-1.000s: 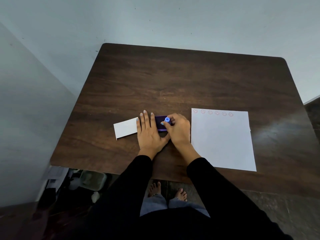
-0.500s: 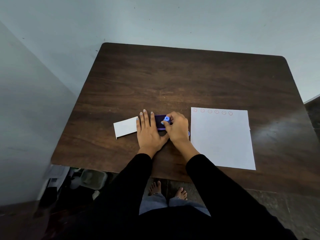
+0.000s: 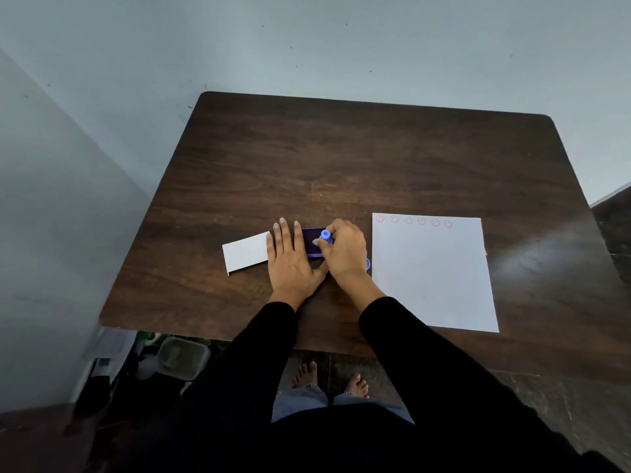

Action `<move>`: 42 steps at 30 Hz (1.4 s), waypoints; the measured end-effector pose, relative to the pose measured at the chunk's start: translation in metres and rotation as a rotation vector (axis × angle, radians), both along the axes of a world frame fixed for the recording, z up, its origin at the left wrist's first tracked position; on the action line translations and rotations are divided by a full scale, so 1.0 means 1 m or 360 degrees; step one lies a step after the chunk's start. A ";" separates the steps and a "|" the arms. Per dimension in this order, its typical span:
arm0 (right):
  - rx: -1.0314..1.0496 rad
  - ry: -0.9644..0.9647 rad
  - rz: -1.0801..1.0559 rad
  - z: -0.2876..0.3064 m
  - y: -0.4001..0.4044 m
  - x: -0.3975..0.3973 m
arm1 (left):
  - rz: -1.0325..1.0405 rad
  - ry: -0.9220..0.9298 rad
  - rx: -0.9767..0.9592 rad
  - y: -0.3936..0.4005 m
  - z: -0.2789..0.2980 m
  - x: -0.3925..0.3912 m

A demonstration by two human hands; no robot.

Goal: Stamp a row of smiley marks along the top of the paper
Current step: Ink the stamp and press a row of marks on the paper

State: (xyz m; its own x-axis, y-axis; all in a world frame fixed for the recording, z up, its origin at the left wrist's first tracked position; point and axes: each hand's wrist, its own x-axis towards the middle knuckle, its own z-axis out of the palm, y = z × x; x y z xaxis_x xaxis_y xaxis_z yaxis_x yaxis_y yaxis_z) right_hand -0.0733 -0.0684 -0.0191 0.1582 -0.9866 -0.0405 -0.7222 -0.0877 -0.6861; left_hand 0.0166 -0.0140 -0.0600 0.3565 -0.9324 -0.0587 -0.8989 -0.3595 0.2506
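A white sheet of paper (image 3: 433,278) lies on the right of the dark wooden table (image 3: 341,158). Several red smiley marks (image 3: 415,221) run along its top edge from the left. My right hand (image 3: 345,250) pinches a small blue stamp (image 3: 326,235) and holds it down on a dark purple ink pad (image 3: 312,242). My left hand (image 3: 290,261) lies flat beside the pad, fingers spread, partly covering its left side. A bit of blue plastic (image 3: 368,263) shows under my right wrist.
A small white card or lid (image 3: 245,252) lies left of my left hand. Walls stand behind and left of the table. Under the table's left front corner are a grey bin (image 3: 181,358) and clutter. My bare feet (image 3: 331,380) show below the front edge.
Hardly anything has changed: both hands stay at the ink pad, with the stamp still pressed on it. The paper's marks are the same.
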 end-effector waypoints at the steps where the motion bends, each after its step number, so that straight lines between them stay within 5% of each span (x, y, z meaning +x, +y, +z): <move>1: 0.0044 -0.0002 -0.0017 0.003 -0.003 0.000 | -0.0005 0.0002 0.0002 0.000 0.001 0.000; 3: 0.0138 -0.0150 -0.0122 0.009 -0.009 -0.002 | -0.0015 0.0015 0.0005 0.000 0.002 0.000; 12: 0.0893 -0.1925 -0.0908 0.036 -0.030 -0.054 | -0.0120 -0.0152 -0.0017 0.003 0.006 0.010; 16: 0.1086 -0.2433 -0.1119 0.035 -0.031 -0.088 | -0.0105 -0.0042 -0.0231 0.000 0.018 -0.005; 22: 0.0982 -0.2631 -0.1371 0.030 -0.034 -0.136 | -0.0751 0.0022 -0.0255 -0.008 0.021 -0.055; 31: 0.0766 -0.2651 -0.1480 0.022 -0.039 -0.176 | -0.0514 0.0134 -0.0537 -0.010 0.014 -0.064; 42: 0.0605 -0.2228 -0.1650 0.019 -0.065 -0.200 | -0.0556 0.0135 -0.0016 -0.104 0.025 -0.090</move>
